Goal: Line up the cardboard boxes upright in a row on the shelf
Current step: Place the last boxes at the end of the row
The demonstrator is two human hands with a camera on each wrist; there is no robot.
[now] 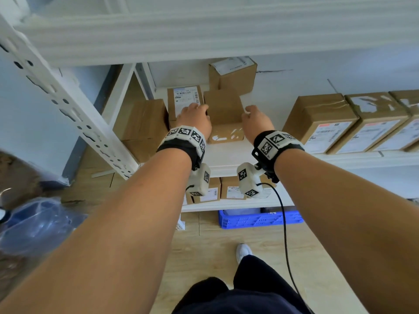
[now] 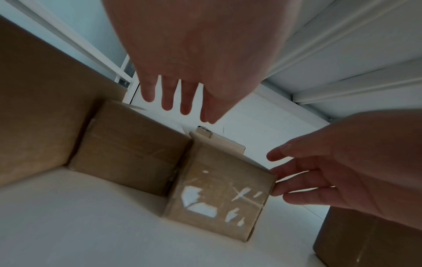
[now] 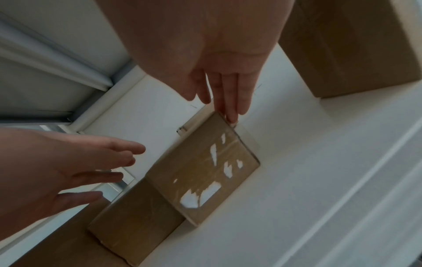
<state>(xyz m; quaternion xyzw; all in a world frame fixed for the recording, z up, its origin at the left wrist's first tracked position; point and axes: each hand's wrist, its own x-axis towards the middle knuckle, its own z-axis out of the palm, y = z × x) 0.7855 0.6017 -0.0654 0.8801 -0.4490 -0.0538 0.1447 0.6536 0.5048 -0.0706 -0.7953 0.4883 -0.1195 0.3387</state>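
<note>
Right fingers: straight, held together, tips at the far right top corner of the torn-label box; contact looks likely in the right wrist view, not certain. Nothing gripped. Right hand sits just right of that box.

Left fingers: straight, slightly spread, holding nothing. In the head view the left hand lies over the seam between the torn-label box and the labelled box to its left; the left wrist view shows the fingertips above the boxes, so touching cannot be told.

Torn-label box: upright on the white shelf, white label scraps on its near face, pressed side by side with the labelled box. The labelled box carries a printed shipping label on top. Left of it, at the shelf's left end, a larger plain box. Far behind the pair, near the back wall, another box with a label on top.

Right, well apart: a row of boxes standing side by side, labels on their near faces.

Lower shelf: small boxes. Floor: blue crate.
</note>
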